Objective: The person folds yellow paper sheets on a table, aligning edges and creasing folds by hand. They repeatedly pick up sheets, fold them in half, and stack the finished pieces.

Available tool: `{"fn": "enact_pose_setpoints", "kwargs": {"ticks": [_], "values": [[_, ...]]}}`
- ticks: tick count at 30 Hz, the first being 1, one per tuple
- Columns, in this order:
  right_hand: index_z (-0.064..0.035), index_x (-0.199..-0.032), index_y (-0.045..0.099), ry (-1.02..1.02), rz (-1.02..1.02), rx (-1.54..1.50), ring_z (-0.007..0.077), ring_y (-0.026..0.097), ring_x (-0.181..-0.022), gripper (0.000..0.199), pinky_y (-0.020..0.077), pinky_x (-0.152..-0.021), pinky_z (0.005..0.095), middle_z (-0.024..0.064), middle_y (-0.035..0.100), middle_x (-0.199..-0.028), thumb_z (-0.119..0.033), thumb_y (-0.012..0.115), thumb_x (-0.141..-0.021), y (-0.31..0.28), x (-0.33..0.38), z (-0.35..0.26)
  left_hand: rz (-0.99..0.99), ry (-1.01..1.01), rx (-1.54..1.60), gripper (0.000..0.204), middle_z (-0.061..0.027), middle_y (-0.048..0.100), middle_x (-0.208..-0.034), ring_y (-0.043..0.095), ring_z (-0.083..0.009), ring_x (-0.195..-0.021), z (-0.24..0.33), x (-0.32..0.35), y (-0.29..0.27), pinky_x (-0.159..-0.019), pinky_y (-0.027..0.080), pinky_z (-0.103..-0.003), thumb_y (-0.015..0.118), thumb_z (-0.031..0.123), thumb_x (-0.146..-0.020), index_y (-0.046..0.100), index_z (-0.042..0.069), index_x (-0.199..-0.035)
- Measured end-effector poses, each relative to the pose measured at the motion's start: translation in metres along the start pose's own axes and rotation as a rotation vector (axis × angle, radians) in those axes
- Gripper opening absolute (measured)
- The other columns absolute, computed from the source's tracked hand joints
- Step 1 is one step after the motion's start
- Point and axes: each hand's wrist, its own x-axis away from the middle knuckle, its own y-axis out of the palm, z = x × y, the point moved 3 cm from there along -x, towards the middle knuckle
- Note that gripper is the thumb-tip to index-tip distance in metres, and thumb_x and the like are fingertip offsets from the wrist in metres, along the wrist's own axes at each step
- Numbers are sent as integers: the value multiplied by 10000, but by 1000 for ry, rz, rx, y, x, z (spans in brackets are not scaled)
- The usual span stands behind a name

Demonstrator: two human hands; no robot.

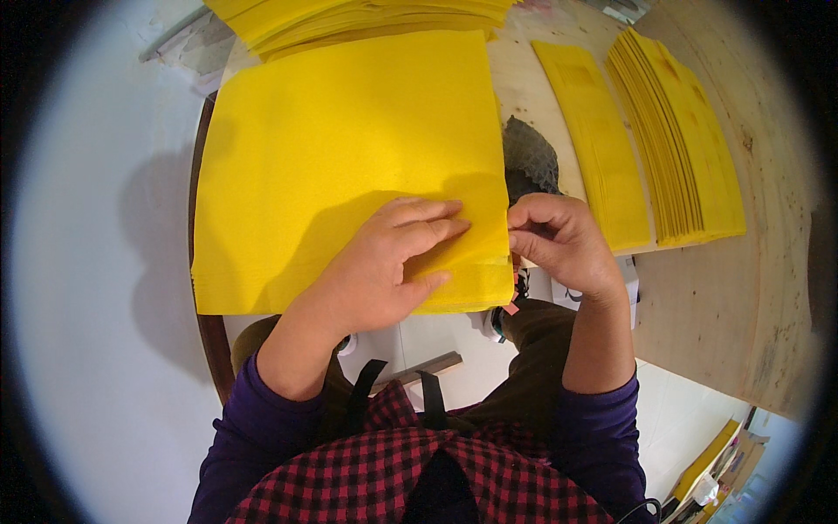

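Observation:
A large stack of yellow felt-like sheets lies in front of me. My left hand rests on its top near the lower right part, fingers stretched out and thumb apart. At the stack's right edge, my right hand is closed, with thumb and forefinger pinching the yellow sheet's edge. A small fold or flap shows just below that pinch, near the lower right corner. How many layers the fingertips hold is hidden.
Behind the stack lies another pile of yellow sheets. On the wooden table to the right are a flat yellow strip and a thick bundle of folded yellow pieces. A dark grey cloth sits beside the stack. A white wall stands left.

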Motion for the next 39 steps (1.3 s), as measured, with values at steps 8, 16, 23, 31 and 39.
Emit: {"fn": "enact_pose_setpoints", "kwargs": {"ticks": [8, 16, 23, 31, 39], "values": [[1, -926, 617, 13, -125, -75, 74, 586, -699, 154, 478, -625, 219, 3, 611, -785, 6, 721, -812, -9, 8, 2, 53, -6, 78, 222, -202, 593, -1241, 563, -339, -1119, -6, -1, 2, -953, 441, -383, 565, 9, -852, 623, -70, -1051], [-20, -867, 652, 177, -165, 99, 67, 573, -738, 130, 485, -688, 210, -12, 578, -808, 13, 752, -790, -3, 6, 8, 57, 5, 77, 279, -191, 600, -1196, 548, -350, -1105, -6, 0, 2, -962, 431, -407, 553, 21, -859, 607, -57, -1122], [-2, -836, 644, 168, -120, 69, 73, 585, -733, 114, 488, -668, 207, 1, 586, -803, 24, 745, -791, 0, 5, 6, 54, 3, 71, 247, -201, 596, -1222, 557, -346, -1118, -7, 0, 1, -954, 436, -393, 560, 30, -863, 618, -69, -1083], [33, -848, 607, 71, -80, 0, 86, 605, -603, 52, 496, -544, 230, 25, 620, -706, 38, 660, -851, 5, 6, -3, 31, 23, 50, 327, -204, 586, -1249, 546, -348, -1148, -5, 0, 0, -982, 421, -403, 608, 100, -863, 614, -46, -1156], [25, -861, 606, 79, -10, -45, 75, 601, -620, 49, 499, -551, 223, 10, 614, -732, 40, 652, -854, 8, 3, -6, -10, 16, -36, 452, -188, 560, -1296, 522, -349, -1183, 3, 1, 0, -1026, 387, -416, 662, 166, -823, 593, -27, -1226]]}}
